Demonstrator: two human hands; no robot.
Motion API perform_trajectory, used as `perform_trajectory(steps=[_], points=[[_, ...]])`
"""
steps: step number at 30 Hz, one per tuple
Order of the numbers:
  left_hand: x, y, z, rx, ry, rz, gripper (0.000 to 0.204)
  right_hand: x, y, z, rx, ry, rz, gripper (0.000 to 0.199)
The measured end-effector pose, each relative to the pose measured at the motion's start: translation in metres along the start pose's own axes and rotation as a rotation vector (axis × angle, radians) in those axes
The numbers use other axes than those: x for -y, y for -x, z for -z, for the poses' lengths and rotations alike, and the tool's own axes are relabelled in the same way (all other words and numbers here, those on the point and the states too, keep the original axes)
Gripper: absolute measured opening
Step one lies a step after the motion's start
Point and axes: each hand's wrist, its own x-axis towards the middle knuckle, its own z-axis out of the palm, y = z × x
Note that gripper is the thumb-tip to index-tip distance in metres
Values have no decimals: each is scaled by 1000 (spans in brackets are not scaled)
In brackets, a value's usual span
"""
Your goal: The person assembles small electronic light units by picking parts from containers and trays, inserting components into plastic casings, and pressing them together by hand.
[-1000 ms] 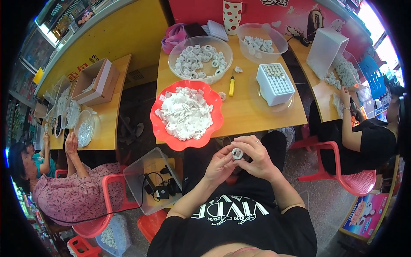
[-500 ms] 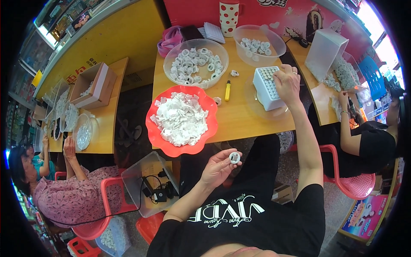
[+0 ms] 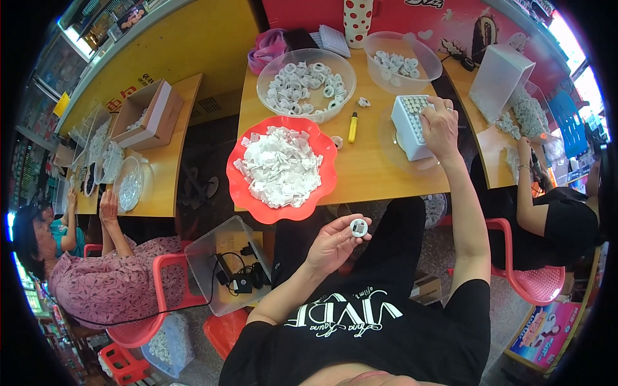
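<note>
One white ring [image 3: 358,227] pinched in left hand [image 3: 335,243] fingertips; right hand [image 3: 440,125] on white tray [image 3: 411,127].

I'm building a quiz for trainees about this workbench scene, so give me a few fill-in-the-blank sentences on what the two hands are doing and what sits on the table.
1. The left hand holds a small round white part in its ____.
2. The right hand rests on a white ____ on the table.
3. The scalloped dish heaped with white pieces is coloured ____.
4. A small tool with a ____ handle lies on the table.

Missing words: fingers; box; red; yellow
</note>
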Motion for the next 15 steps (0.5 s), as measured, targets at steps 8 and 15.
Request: perform_trajectory(steps=[8, 15], points=[[-3, 3, 0, -8, 3, 14, 35, 26, 18, 25, -275, -484, -153, 6], [-2, 4, -1, 1, -14, 2, 34, 142, 109, 79, 72, -1035, -238, 12]])
